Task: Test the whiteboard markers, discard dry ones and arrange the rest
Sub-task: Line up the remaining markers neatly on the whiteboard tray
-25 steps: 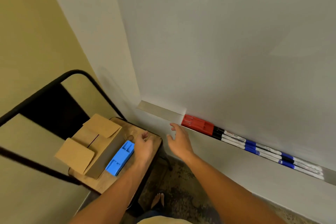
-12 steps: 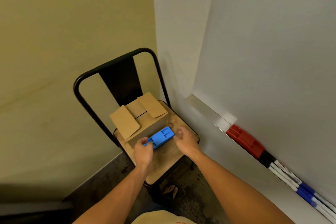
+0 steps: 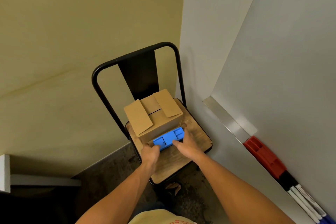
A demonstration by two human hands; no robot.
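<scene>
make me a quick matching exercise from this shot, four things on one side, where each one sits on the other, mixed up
Things:
1. blue tray
2. cardboard box
3. red tray
4. markers

Places:
A. at the back of the chair seat
B. on the whiteboard ledge, right of the red tray
C. between both hands
D. on the ledge, left of the markers

Pairs: 1-C, 2-A, 3-D, 4-B

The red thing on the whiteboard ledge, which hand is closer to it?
The right hand. It grips the right end of the blue tray on the chair, on the side toward the red holder. The left hand grips the tray's far left end.
</scene>
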